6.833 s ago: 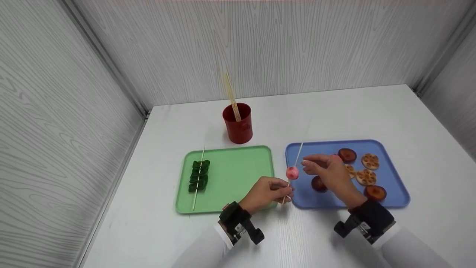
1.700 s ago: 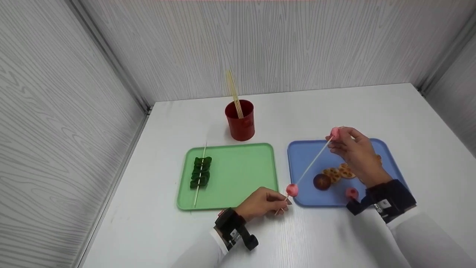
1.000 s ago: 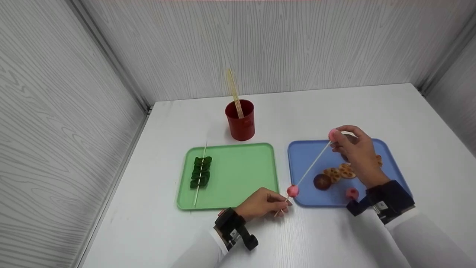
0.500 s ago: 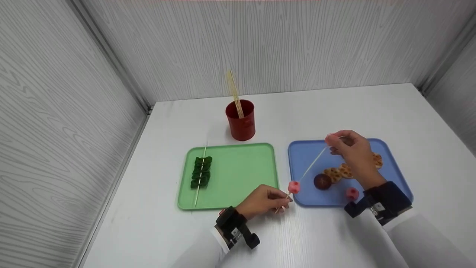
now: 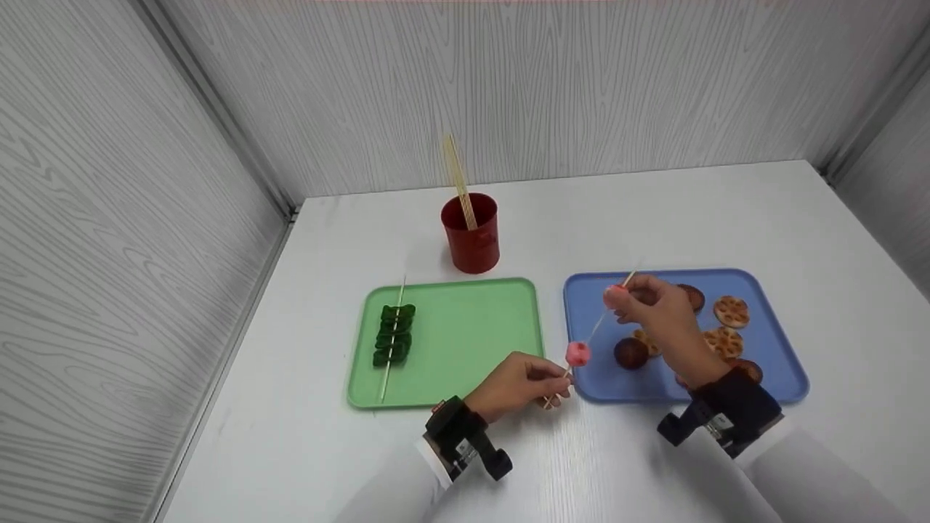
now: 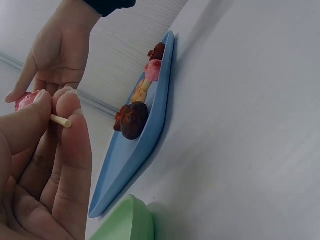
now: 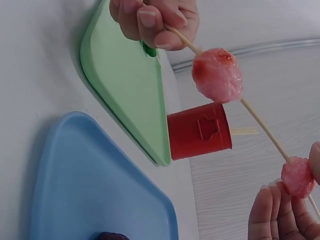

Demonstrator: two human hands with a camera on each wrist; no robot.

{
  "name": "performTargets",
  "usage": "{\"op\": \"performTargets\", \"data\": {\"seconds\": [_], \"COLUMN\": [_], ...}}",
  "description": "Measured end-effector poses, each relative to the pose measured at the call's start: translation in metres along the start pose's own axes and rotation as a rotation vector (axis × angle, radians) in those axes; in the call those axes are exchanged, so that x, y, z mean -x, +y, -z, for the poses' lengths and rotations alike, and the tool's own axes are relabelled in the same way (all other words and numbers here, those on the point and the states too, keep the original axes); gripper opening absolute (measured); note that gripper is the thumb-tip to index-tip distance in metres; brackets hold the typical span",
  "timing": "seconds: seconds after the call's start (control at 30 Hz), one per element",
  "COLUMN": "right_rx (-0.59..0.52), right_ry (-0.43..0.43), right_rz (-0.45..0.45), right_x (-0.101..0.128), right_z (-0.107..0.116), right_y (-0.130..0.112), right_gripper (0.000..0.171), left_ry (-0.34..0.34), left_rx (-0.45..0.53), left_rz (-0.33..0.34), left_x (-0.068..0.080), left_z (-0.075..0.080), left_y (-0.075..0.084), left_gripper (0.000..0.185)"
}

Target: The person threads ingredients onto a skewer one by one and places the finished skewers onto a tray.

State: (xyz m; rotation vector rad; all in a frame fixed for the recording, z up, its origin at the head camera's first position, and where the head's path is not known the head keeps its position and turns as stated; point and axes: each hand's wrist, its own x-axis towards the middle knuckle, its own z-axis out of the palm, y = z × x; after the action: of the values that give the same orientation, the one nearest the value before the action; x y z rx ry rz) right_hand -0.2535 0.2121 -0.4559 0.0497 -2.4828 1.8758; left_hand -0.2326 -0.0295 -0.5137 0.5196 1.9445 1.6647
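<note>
A thin skewer (image 5: 597, 328) is pinched at its blunt lower end by the fingers (image 6: 75, 145) of the left hand (image 5: 517, 385), thumb pressed against forefinger, just in front of the gap between the two trays. A pink ball (image 5: 577, 354) is already threaded low on the stick, just above that hand. Higher up, a second pink ball (image 5: 617, 291) is pinched on the stick by the fingertips of the right hand (image 5: 654, 312), with the pointed tip showing past it, above the blue tray (image 5: 788, 378).

For the step to go well, the stick is best kept steady and straight in the left pinch, while the upper ball is slid along the shaft rather than pushed sideways, so that the thin wood is not bent or snapped. Fingertips are best kept off the point.

On the blue tray lie dark brown rounds (image 5: 629, 352) and pale slices with holes (image 5: 730, 311). On the green tray (image 5: 465, 341), to the left, a finished skewer of green pieces (image 5: 392, 343) is laid. Behind the trays on the white worktop (image 5: 581, 211) a red cup (image 5: 471, 233) holds spare sticks.
</note>
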Motion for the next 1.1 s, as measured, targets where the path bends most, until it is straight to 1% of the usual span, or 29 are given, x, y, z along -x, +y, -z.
{"op": "performTargets", "data": {"seconds": [0.2,0.27,0.37,0.43,0.6,0.87,1.1], "right_rx": [0.004,0.023,0.060,0.059,0.023,0.003,0.041], "right_ry": [-0.013,-0.013,-0.016,-0.021,-0.029,-0.046,-0.049], "right_rz": [-0.016,-0.029,-0.057,-0.065,-0.042,-0.007,-0.025], "right_x": [0.005,0.008,0.010,0.011,0.013,0.019,0.022], "right_z": [-0.012,-0.016,-0.021,-0.024,-0.028,-0.032,-0.032], "right_y": [0.003,0.002,0.000,0.000,0.003,0.005,0.004], "right_gripper": [0.046,0.045,0.047,0.046,0.040,0.033,0.033], "left_ry": [-0.026,-0.032,-0.031,-0.028,-0.023,-0.023,-0.029], "left_rx": [0.023,0.036,0.045,0.044,0.050,0.060,0.042], "left_rz": [-0.022,-0.031,-0.041,-0.052,-0.058,-0.052,-0.053], "left_x": [-0.002,-0.002,-0.003,-0.003,-0.003,-0.003,-0.002], "left_z": [0.001,0.001,0.001,0.001,0.001,0.000,0.000], "left_y": [0.001,0.001,0.002,0.002,0.003,0.003,0.004], "left_gripper": [0.021,0.022,0.022,0.022,0.021,0.022,0.022]}}
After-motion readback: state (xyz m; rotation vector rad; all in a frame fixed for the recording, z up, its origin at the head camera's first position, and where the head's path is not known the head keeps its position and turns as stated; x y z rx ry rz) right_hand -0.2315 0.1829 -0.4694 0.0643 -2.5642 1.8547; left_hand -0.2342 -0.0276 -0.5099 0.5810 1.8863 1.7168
